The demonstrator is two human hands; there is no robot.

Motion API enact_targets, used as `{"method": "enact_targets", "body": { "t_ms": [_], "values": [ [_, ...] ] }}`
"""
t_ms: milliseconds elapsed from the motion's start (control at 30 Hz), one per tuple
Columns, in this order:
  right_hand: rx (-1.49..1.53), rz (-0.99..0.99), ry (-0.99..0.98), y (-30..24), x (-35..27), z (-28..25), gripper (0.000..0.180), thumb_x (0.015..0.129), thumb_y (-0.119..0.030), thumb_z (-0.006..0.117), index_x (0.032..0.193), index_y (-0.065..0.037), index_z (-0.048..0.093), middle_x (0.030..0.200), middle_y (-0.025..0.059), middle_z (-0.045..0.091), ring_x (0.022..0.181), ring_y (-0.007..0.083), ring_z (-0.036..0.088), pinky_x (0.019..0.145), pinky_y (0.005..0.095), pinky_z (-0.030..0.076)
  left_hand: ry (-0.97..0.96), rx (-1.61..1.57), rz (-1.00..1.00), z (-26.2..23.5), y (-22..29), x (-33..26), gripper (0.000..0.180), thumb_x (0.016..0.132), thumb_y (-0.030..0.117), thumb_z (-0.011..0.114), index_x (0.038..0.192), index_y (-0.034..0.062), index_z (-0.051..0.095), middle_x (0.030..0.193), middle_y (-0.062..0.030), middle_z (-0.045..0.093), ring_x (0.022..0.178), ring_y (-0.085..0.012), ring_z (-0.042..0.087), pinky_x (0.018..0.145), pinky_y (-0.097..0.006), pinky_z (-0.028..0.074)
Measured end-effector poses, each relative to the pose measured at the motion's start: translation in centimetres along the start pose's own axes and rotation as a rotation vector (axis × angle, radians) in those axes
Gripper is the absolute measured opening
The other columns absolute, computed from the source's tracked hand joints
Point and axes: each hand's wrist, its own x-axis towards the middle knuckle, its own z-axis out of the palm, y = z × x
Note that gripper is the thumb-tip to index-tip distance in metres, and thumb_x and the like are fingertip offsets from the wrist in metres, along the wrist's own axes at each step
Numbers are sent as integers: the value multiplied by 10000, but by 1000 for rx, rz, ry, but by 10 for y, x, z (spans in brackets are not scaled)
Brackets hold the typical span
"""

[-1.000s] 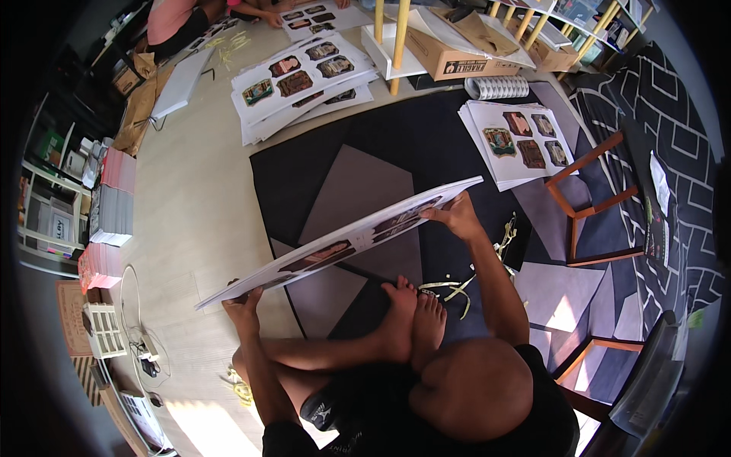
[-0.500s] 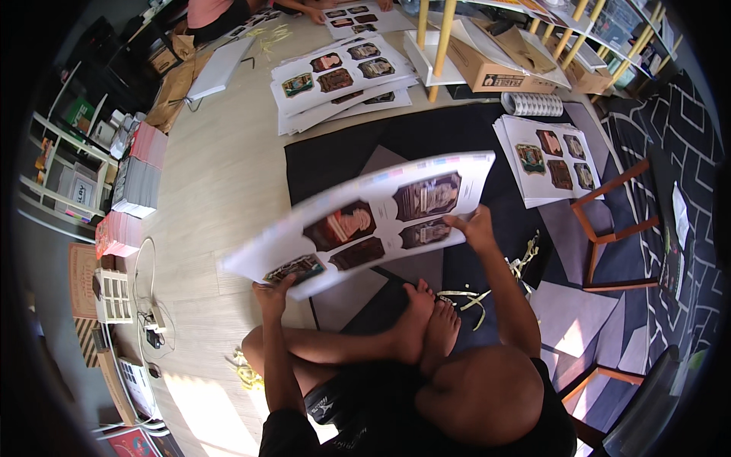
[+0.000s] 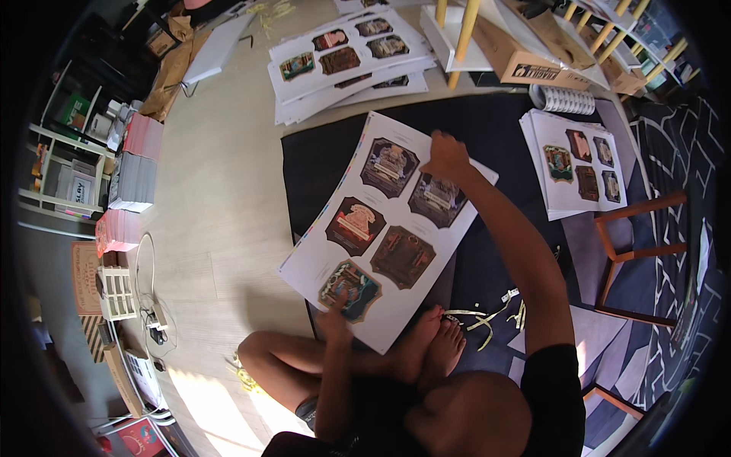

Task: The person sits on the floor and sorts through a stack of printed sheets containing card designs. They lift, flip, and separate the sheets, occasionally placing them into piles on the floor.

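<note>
A large white printed sheet [image 3: 386, 217] bearing several ornate, dark-framed labels is held slantwise over the dark patterned mat [image 3: 316, 164]. My left hand [image 3: 333, 326] grips its near left edge, by the green label, and is slightly blurred. At the opposite short edge, my right hand [image 3: 448, 156] is closed on the sheet, its fingers bent over the rim. Farther away lies a loose pile of similar printed sheets [image 3: 350, 57]. Another stack of these sheets [image 3: 582, 164] rests on the mat to the right.
Yellowish strips [image 3: 487, 316] litter the mat beside my bare feet [image 3: 438, 343]. A wooden chair frame [image 3: 640, 255] stands at the right. Stacked paper bundles [image 3: 137, 171] and a power strip with cables [image 3: 158, 314] are at the left. A shelf with yellow posts [image 3: 466, 30] rises at the back.
The sheet has turned from lying crosswise to a steep diagonal, its right end swinging away from me. My right hand moved farther off; my left came inward. The view shifted slightly.
</note>
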Motion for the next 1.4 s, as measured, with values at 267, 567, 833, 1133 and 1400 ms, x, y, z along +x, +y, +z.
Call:
{"method": "enact_targets", "body": {
  "t_ms": [267,567,833,1133,1400],
  "values": [
    [6,-341,793,8,23,56,544,743,-298,825,1129,0,583,1176,164,630,1095,345,615,968,522,436,133,-176,-144,33,-48,-1,512,847,3,746,1320,-11,549,1206,-133,635,1033,-287,659,878,-429,575],
    [1351,723,-328,53,-222,113,540,896,-437,734,1024,80,645,894,105,719,700,176,703,648,310,551,-9,-317,-265,65,-66,-10,509,917,97,699,1382,44,499,1275,-123,611,1120,-280,629,948,-447,547],
    [1404,506,-126,67,-220,131,303,906,-136,729,1157,22,667,976,69,723,813,126,666,709,296,541,-72,-294,-449,91,-99,-28,513,923,223,718,1356,62,494,1260,-115,618,1143,-274,610,1012,-444,502],
    [1164,380,-141,150,-195,123,344,891,-136,734,1158,68,660,1002,121,725,828,171,681,759,315,541,-239,809,296,44,-35,-50,325,924,271,711,1101,6,650,988,-93,706,951,-294,680,845,-401,532],
    [872,310,-51,135,-198,116,309,903,-175,731,1076,77,690,940,131,729,824,186,690,748,313,538,-611,1677,1185,117,-40,37,675,950,509,561,1454,72,460,1564,-246,295,1476,-405,220,1178,-600,110]
  ]
}}
